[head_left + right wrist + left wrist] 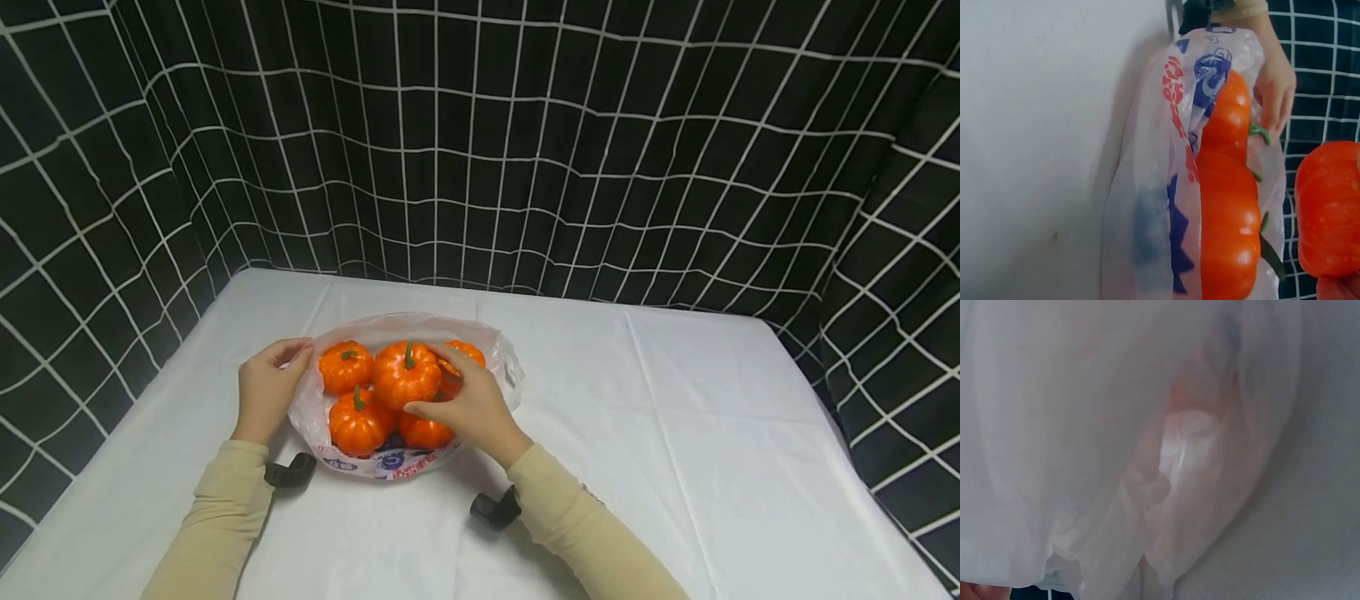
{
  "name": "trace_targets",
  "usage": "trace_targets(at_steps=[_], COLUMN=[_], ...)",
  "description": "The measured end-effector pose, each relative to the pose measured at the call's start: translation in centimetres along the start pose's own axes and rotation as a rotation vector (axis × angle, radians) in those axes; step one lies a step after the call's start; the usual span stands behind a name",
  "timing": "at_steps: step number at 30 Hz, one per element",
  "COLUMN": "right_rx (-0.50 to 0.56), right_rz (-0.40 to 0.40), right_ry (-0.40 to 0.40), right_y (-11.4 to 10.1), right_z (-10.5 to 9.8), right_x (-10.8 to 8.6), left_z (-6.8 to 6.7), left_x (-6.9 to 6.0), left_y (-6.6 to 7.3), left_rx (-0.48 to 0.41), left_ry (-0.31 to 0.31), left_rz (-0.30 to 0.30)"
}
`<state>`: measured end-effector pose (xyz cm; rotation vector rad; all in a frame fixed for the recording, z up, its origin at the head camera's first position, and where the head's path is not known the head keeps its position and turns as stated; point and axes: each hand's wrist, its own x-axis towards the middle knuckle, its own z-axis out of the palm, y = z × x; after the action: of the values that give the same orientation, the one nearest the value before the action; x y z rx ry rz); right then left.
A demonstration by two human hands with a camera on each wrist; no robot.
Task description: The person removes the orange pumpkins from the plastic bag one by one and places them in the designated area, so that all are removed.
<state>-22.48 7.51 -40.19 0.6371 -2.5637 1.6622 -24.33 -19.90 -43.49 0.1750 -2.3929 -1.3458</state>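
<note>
A thin white plastic bag (pixel 416 321) with red and blue print lies open on the table, several orange toy pumpkins (pixel 360 423) inside. My left hand (pixel 272 387) pinches the bag's left rim; in the left wrist view the bag (pixel 1085 456) fills most of the picture, with fingertips (pixel 984 591) at the lower left corner. Between thumb and fingers my right hand (pixel 476 410) grips one pumpkin (pixel 407 375) above the others. That pumpkin (pixel 1330 209) appears at the right edge of the right wrist view, apart from the pumpkins in the bag (pixel 1175 156).
A white cloth covers the table (pixel 600 417). Black curtains with a white grid (pixel 495 150) stand behind it and at both sides. A black wrist device (pixel 291 472) is at the left wrist, another (pixel 495 510) at the right.
</note>
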Motion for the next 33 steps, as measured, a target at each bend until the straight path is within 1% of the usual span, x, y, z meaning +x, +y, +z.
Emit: trace_targets(at_steps=[5, 8, 15, 22, 30, 33], right_rx=[-0.027, -0.048, 0.031, 0.011, 0.003, 0.0], right_rz=[0.01, 0.006, 0.05, 0.033, 0.082, 0.075], right_ry=[0.05, 0.057, 0.074, 0.111, 0.166, 0.191], right_y=[-0.2, -0.2, 0.4, 1.4, 2.3, 2.4], right_z=[-1.0, -1.5, -2.8, -4.5, -6.3, -7.0], right_x=[-0.6, -0.8, -1.4, -1.9, -2.6, -2.9], left_z=[0.0, -0.1, 0.0, 0.2, 0.2, 0.2], left_x=[0.1, 0.0, 0.2, 0.1, 0.2, 0.2], left_y=[0.0, 0.1, -0.2, -0.2, -0.2, -0.2], left_rx=[-0.005, 0.002, -0.012, -0.026, -0.016, -0.021], left_ry=[-0.003, -0.003, -0.005, -0.006, 0.0, -0.002], left_rz=[-0.011, -0.022, -0.02, -0.017, -0.005, -0.017])
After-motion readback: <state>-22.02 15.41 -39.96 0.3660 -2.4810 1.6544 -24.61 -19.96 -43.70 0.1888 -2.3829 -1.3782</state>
